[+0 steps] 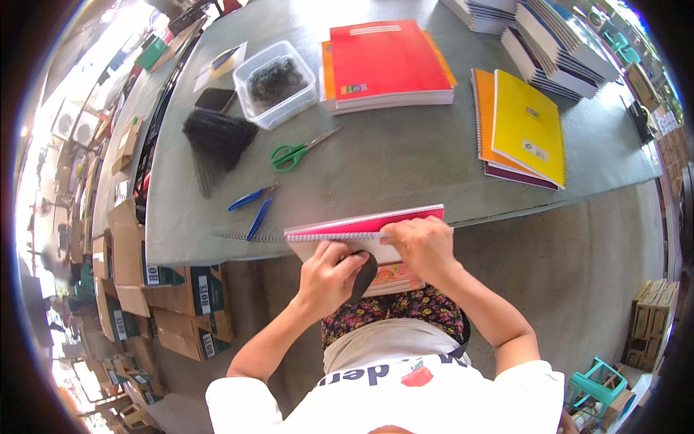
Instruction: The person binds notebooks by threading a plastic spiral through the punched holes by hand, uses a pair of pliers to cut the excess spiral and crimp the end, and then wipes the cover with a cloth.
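At the table's near edge, a notebook [405, 217] with a pink-red cover and white pages is held on its edge. A wire spiral coil [249, 236] runs along its punched edge, its free end sticking out to the left over the table. My left hand [329, 275] has its fingers closed at the coil and page edge, with a black rounded piece [363, 278] beside the fingers; I can't make out what it is. My right hand [423, 246] grips the notebook's right part, thumb near the coil. Below, an orange patterned book [394, 281] lies on the lap, partly hidden.
On the grey table [361, 166] are blue-handled pliers [253, 210], green-handled scissors [293, 155], black coils [217, 137], a clear tub [278, 87] of dark bits, a red notebook stack [387, 61], yellow and orange spiral notebooks [528, 130], and page stacks [553, 50]. Cartons [181, 304] stand lower left.
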`<act>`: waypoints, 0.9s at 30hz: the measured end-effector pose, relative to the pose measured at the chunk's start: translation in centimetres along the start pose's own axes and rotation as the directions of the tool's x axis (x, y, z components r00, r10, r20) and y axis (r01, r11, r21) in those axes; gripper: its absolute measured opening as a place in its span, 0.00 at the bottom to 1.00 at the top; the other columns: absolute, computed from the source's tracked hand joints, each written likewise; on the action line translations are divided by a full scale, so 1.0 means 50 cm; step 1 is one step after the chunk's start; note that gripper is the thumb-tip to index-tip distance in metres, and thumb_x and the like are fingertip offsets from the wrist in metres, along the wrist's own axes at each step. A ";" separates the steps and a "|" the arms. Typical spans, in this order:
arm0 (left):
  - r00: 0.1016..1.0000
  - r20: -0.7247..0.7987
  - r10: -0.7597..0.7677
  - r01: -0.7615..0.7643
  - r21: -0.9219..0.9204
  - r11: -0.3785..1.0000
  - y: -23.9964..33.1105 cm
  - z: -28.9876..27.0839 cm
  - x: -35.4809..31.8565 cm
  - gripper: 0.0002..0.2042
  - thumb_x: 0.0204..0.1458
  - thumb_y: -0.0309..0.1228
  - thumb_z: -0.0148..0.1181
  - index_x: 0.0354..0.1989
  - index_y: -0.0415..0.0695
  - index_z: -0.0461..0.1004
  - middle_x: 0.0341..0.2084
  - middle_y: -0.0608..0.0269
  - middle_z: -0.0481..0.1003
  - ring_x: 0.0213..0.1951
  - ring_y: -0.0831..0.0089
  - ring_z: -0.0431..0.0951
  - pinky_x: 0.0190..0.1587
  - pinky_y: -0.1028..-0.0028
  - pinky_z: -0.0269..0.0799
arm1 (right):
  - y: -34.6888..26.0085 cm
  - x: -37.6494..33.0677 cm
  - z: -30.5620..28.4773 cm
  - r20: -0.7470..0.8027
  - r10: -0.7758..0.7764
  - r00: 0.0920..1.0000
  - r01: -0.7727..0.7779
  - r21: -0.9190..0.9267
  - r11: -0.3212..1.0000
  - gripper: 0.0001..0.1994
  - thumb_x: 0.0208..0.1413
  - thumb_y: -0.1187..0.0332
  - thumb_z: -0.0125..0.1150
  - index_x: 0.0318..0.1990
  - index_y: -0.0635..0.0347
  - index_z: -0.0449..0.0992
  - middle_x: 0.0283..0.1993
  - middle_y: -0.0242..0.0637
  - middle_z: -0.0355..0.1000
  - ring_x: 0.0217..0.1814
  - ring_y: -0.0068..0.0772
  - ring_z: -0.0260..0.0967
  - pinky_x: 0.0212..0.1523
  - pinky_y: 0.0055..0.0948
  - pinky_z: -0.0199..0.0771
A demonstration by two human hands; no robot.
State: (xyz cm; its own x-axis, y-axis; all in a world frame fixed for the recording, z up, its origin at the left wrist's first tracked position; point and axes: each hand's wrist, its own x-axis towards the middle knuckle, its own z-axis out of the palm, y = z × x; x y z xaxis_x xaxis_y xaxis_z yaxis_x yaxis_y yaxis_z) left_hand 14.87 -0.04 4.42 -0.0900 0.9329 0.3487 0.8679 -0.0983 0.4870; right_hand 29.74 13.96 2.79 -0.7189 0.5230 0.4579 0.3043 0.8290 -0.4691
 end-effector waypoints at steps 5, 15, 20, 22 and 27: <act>0.740 -0.669 -0.069 0.186 0.106 0.977 0.029 -0.059 0.063 0.14 0.37 0.18 0.66 0.35 0.41 0.75 0.30 0.60 0.70 0.32 0.65 0.70 0.36 0.73 0.66 | -0.002 -0.006 -0.006 0.182 0.036 0.983 -0.027 -0.053 0.998 0.07 0.46 0.64 0.62 0.32 0.53 0.77 0.28 0.32 0.75 0.31 0.32 0.73 0.33 0.30 0.69; 0.964 -0.236 -0.124 0.129 0.005 0.992 0.032 -0.036 0.038 0.14 0.39 0.15 0.63 0.37 0.41 0.75 0.30 0.60 0.69 0.33 0.68 0.70 0.33 0.75 0.66 | 0.110 -0.047 -0.074 0.416 0.338 0.845 -0.534 0.703 0.470 0.08 0.47 0.72 0.65 0.36 0.63 0.79 0.34 0.39 0.77 0.35 0.25 0.73 0.40 0.23 0.72; 0.910 -0.412 0.040 0.035 0.173 0.984 -0.003 -0.013 0.069 0.14 0.38 0.17 0.64 0.36 0.42 0.76 0.26 0.59 0.71 0.32 0.67 0.70 0.33 0.72 0.67 | 0.105 -0.069 -0.040 0.408 0.352 0.843 -0.454 0.889 0.057 0.09 0.50 0.75 0.64 0.39 0.67 0.76 0.38 0.37 0.76 0.39 0.20 0.71 0.43 0.20 0.70; 0.998 -0.025 0.051 -0.051 -0.003 0.999 0.019 0.012 0.024 0.13 0.37 0.17 0.64 0.35 0.42 0.75 0.24 0.60 0.71 0.31 0.69 0.70 0.32 0.73 0.67 | 0.103 -0.062 -0.041 0.402 0.367 0.839 -0.455 0.888 0.066 0.09 0.50 0.75 0.63 0.39 0.67 0.76 0.38 0.36 0.76 0.38 0.20 0.70 0.43 0.20 0.70; 0.876 -0.480 0.045 0.080 0.236 0.968 0.026 -0.030 0.095 0.12 0.38 0.20 0.65 0.35 0.41 0.77 0.26 0.61 0.72 0.34 0.69 0.72 0.30 0.73 0.69 | 0.113 -0.074 -0.039 0.398 0.397 0.827 -0.463 0.882 0.080 0.09 0.52 0.73 0.62 0.39 0.67 0.76 0.36 0.33 0.75 0.37 0.18 0.69 0.41 0.18 0.70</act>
State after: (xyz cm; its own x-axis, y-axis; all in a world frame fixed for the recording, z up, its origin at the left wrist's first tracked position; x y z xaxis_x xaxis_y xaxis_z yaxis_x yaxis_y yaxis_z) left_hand 14.83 3.76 7.90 -0.2743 0.6470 0.7114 0.9486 0.0609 0.3105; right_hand 35.31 17.09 -0.09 -0.7223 0.6831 -0.1084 -0.1939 -0.3504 -0.9163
